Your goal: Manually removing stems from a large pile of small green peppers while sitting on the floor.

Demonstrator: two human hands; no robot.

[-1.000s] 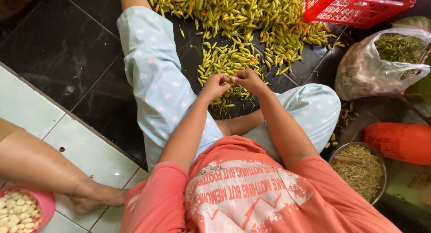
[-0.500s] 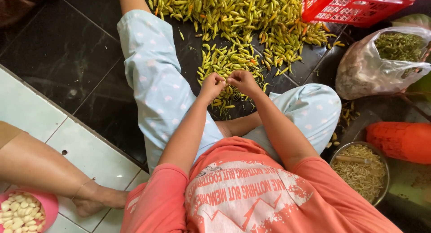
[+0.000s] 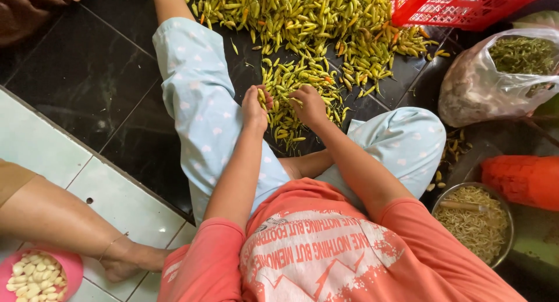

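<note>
Compared with half a second ago both hands have dropped lower and moved apart; earlier they met close together above the pile, fingertips nearly touching. Now the left hand (image 3: 256, 107) is curled shut around a few yellow-green chilies (image 3: 261, 98), with the tips poking out by the thumb. The right hand (image 3: 310, 106) rests palm-down on the small chili pile (image 3: 297, 86) between the legs, fingers bent onto the peppers; whether it actually grips one is hard to tell, as the back of the hand covers it.

The small pile lies on the dark floor tiles (image 3: 87, 75) just in front of the hands, and the big chili heap (image 3: 314, 16) spreads beyond it up to the top edge, cut off there. The red crate (image 3: 460, 5) at upper right is cropped by the frame. The clear plastic bag (image 3: 495, 80) holds green bits too blurred through the plastic to identify. The metal bowl (image 3: 474, 220) at right holds pale stems, and something lies in it that is hard to make out. The orange object (image 3: 521, 177) beside it is cut off. At lower left another person's leg (image 3: 58, 220) and a pink bowl (image 3: 64, 267) of garlic cloves are partly out of frame.
</note>
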